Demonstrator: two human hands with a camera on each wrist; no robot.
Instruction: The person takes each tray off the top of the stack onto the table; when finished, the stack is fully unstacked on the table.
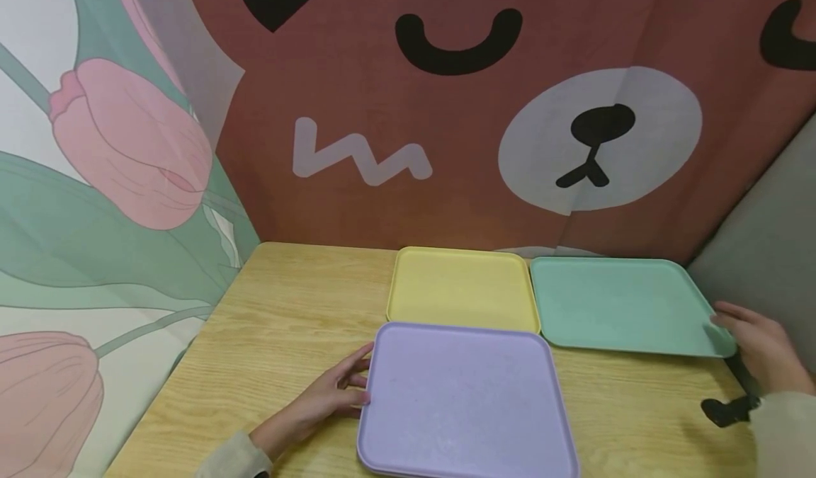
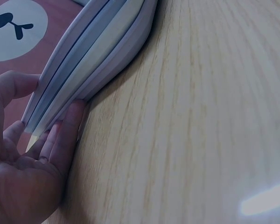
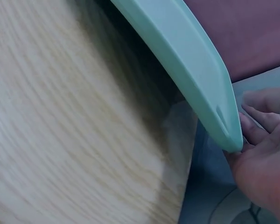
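A stack of trays with a lilac tray (image 1: 465, 400) on top lies at the front middle of the table. In the left wrist view its edge shows blue-grey and cream layers (image 2: 91, 51) between lilac ones. My left hand (image 1: 328, 396) holds the stack's left edge, one digit at the upper rim and other fingers low beside the bottom tray. At the right, my right hand (image 1: 761, 343) grips the right end of a mint-green tray (image 1: 621, 304). That tray's near edge stands above the tabletop, with a dark shadow beneath it in the right wrist view.
A yellow tray (image 1: 462, 290) lies behind the lilac stack, beside the green tray. The wooden table (image 1: 280, 308) meets a bear-print curtain (image 1: 357, 216) at the back and a grey surface (image 1: 765, 230) at the right. A black fitting (image 1: 727, 411) hangs by my right wrist.
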